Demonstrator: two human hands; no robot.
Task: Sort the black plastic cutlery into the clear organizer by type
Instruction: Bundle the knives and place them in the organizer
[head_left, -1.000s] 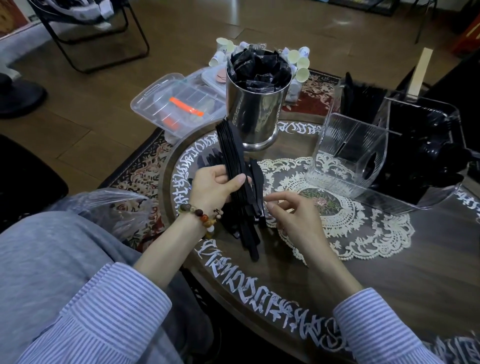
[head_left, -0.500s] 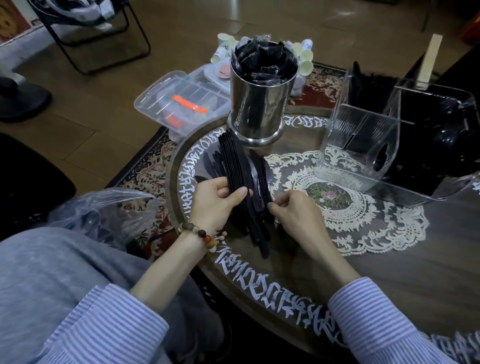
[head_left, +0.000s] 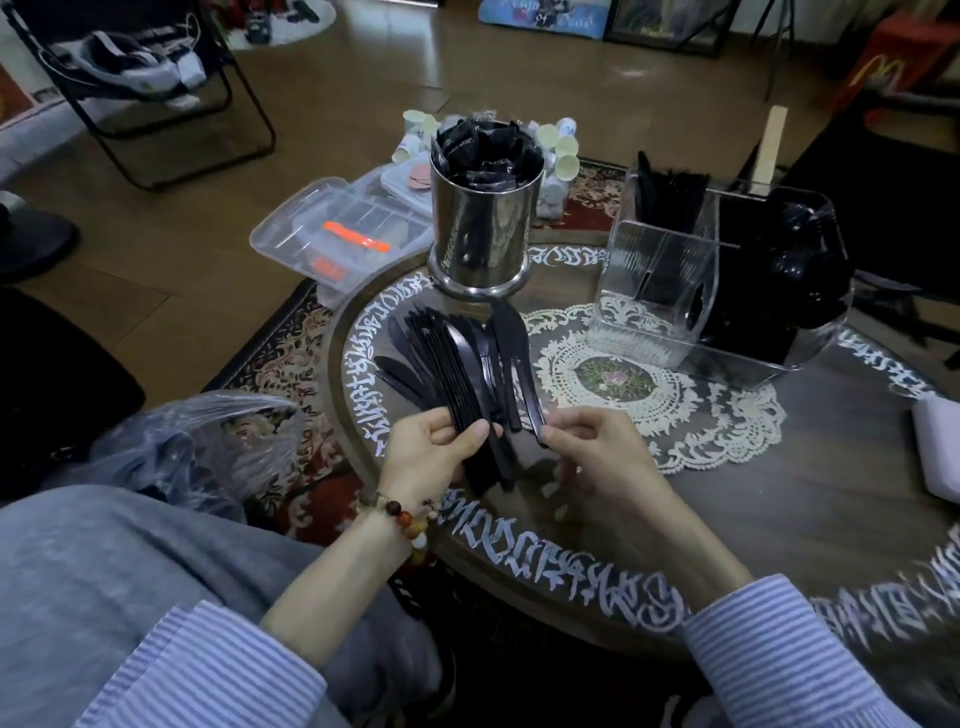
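1. Gripping a fanned bundle of black knives (head_left: 457, 364), the left hand (head_left: 434, 449) has its thumb pressed across the handles and its fingers curled beneath.
2. The blades spread up and away from that grip, toward a steel canister (head_left: 483, 228) stuffed with black packets.
3. The right hand (head_left: 592, 452), just right of the left hand's grip, pinches the handle end of one knife (head_left: 524, 384) between thumb and forefinger; the other fingers are blurred.
4. That knife lies at the right edge of the fan, touching its neighbours.
5. The organizer (head_left: 717, 291) stands well up and to the right of both hands on a lace doily (head_left: 675, 415); its near-left compartment looks almost empty, while the others hold black cutlery, the types hard to tell apart.
6. The round table (head_left: 779, 519) bears white lettering round its rim.
7. Left of the grip, beyond the table edge, lies a crumpled plastic bag (head_left: 208, 452); farther up is a clear lidded box (head_left: 337, 234) on the floor.
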